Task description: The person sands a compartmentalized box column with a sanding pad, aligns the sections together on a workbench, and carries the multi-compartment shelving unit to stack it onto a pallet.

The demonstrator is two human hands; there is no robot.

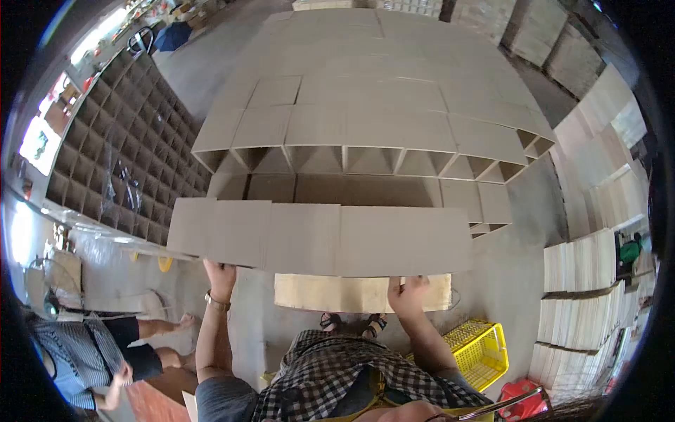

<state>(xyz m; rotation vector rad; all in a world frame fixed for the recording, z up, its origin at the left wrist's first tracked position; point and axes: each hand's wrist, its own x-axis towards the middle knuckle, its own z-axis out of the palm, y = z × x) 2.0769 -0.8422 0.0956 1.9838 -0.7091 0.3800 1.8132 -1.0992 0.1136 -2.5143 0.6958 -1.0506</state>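
My left hand (221,280) is closed at the left front edge of a row of grey-brown cardboard boxes (309,238), its fingertips hidden by the edge. Farther right, my right hand (408,295) grips the same front edge, fingers curled and thumb up against it. The row lies level across both hands, its flat tops side by side. Behind it stands a large stack of similar cardboard boxes (365,126), open on the side toward me. A gap separates the row from the stack's upper layer, with lower boxes showing between them.
A tall cardboard grid (126,148) in clear film stands at left. Below the row is a pale wooden board (337,294). A yellow crate (485,355) sits at right, near stacked flat sheets (580,264). Another person (91,352) is at lower left.
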